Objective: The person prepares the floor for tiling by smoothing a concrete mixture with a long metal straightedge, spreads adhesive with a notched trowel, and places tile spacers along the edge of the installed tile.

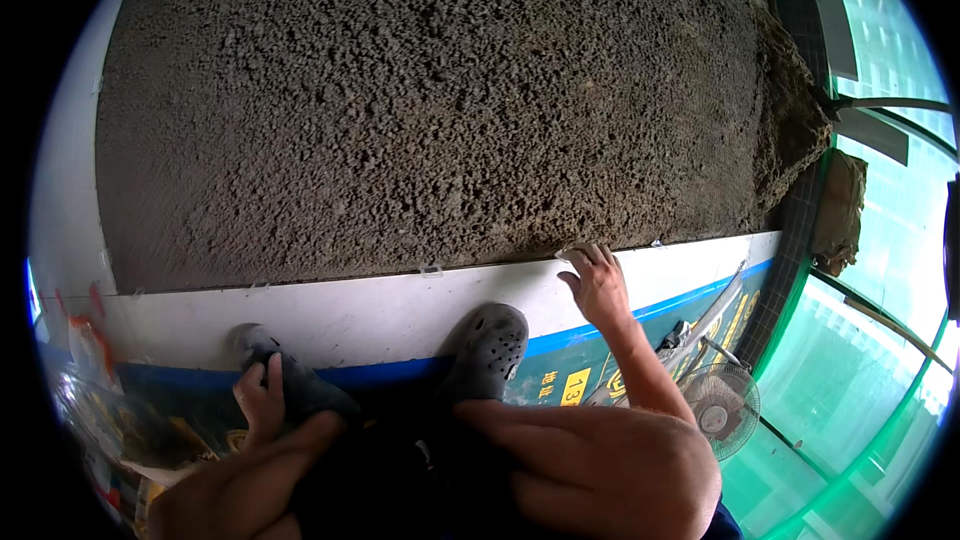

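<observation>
My right hand [600, 290] reaches to the far edge of a white tile strip [350, 315], its fingers bent around a small pale clip [567, 254] at the seam with the mortar. Part of that clip is hidden by the fingers. Beyond the seam spreads a bed of rough grey-brown mortar [430, 110]. Other translucent clips, such as one clip [431, 271] left of my right hand, stick out along the same edge. My left hand [261, 400] hangs beside my left grey clog [305, 380], fingers apart and holding nothing. My right clog [488, 350] rests on the tile.
Blue-and-green printed sheeting [540, 380] lies on the near side of the white strip. A round fan [715, 410] and metal poles [715, 315] stand at the right. Farther right are a brown sack [840, 210] and green translucent sheeting [850, 370]. Plastic wrapping [95, 410] lies at the lower left.
</observation>
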A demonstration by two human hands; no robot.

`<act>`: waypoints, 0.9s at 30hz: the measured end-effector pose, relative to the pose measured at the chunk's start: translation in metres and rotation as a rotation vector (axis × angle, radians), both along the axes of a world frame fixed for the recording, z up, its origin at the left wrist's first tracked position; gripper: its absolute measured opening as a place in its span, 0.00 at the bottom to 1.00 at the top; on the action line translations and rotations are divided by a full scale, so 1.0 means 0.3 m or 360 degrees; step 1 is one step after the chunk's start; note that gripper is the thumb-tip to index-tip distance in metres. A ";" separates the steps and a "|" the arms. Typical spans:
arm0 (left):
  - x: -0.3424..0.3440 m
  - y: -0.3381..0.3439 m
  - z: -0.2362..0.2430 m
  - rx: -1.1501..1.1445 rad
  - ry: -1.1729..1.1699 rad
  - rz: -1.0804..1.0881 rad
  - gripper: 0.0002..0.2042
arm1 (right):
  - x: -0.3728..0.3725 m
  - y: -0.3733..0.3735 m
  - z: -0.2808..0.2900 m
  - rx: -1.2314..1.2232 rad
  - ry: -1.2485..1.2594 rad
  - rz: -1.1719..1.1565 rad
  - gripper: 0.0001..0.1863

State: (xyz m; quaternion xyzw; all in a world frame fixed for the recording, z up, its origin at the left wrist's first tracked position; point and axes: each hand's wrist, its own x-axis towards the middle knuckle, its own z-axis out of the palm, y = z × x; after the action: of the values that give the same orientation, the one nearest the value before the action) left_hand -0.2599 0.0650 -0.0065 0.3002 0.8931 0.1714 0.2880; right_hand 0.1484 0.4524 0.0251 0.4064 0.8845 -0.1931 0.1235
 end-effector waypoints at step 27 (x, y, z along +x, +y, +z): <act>-1.397 -0.662 0.024 -0.0638 0.0943 0.0394 0.18 | 0.062 0.075 -0.193 -0.0012 -0.0158 -0.0284 0.06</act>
State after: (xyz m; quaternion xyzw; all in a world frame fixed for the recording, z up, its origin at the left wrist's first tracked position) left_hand -0.6791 -0.1335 0.0007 0.1642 0.9830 -0.0675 0.0473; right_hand 0.1670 0.4750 -0.0328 0.4923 0.8368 -0.1862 0.1509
